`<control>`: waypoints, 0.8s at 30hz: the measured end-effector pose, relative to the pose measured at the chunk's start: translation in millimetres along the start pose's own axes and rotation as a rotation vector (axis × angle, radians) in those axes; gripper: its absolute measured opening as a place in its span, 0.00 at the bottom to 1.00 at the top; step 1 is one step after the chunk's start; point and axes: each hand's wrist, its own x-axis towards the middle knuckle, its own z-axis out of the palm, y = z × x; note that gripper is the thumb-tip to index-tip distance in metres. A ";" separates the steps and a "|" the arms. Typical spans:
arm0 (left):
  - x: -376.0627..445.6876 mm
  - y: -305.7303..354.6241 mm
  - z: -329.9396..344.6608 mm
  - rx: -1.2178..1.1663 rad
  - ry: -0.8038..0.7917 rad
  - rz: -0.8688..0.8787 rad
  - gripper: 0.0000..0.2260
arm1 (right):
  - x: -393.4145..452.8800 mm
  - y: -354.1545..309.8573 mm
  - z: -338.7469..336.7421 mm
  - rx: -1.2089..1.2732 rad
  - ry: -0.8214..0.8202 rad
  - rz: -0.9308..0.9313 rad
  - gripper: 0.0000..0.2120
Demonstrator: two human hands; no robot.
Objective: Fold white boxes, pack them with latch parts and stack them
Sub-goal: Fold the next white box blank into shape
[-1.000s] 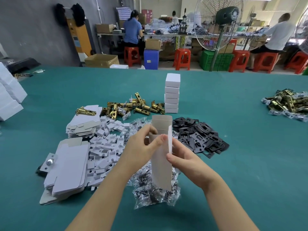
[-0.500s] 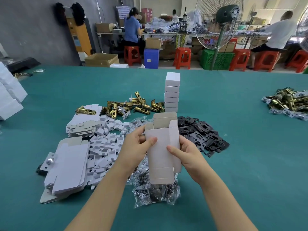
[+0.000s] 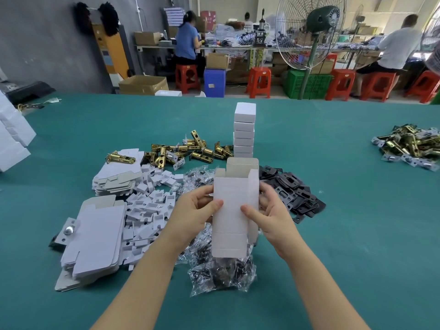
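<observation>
Item, white box [image 3: 234, 210]: flat a second ago, now squared into an open-topped sleeve, your left hand [image 3: 195, 210] and right hand [image 3: 271, 215] gripping its sides above the bagged parts [image 3: 221, 275]; end flaps unfolded, packing pending.

Box [image 3: 234, 206] upright between my left hand [image 3: 195, 214] and right hand [image 3: 273, 215], above bagged screws [image 3: 221, 270]. Left of box: flat blanks [image 3: 95, 239], inserts [image 3: 147, 210]. Behind box: box stack [image 3: 244, 132], latches [image 3: 188, 151]. Right of box: plates [image 3: 292, 189].
</observation>
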 end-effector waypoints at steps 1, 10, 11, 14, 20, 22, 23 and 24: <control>0.2 -0.7 -0.4 0.019 0.014 0.013 0.16 | 0.3 -0.9 0.3 -0.022 0.013 -0.021 0.33; -1.9 -8.0 -5.6 0.099 0.007 0.063 0.16 | -4.1 -8.4 -0.7 -0.051 -0.145 -0.054 0.31; -2.2 -9.2 -6.5 0.094 0.004 0.059 0.17 | -4.4 -9.7 -0.9 -0.047 -0.148 -0.043 0.29; -1.8 -11.0 -7.4 0.077 -0.002 0.045 0.21 | -5.3 -11.6 -1.8 -0.023 -0.160 -0.028 0.23; -1.7 -5.1 -9.5 0.065 0.023 0.147 0.19 | -8.6 -9.1 0.8 0.012 -0.229 0.033 0.20; -1.0 -3.7 -12.7 0.081 0.005 0.139 0.13 | -8.5 -7.1 0.8 0.029 -0.233 0.049 0.21; -1.4 -3.1 -13.9 0.087 -0.013 0.131 0.11 | -8.6 -6.6 0.8 0.039 -0.231 0.057 0.20; -2.0 -2.4 -14.6 0.092 -0.032 0.122 0.10 | -8.6 -6.1 0.8 0.053 -0.224 0.062 0.19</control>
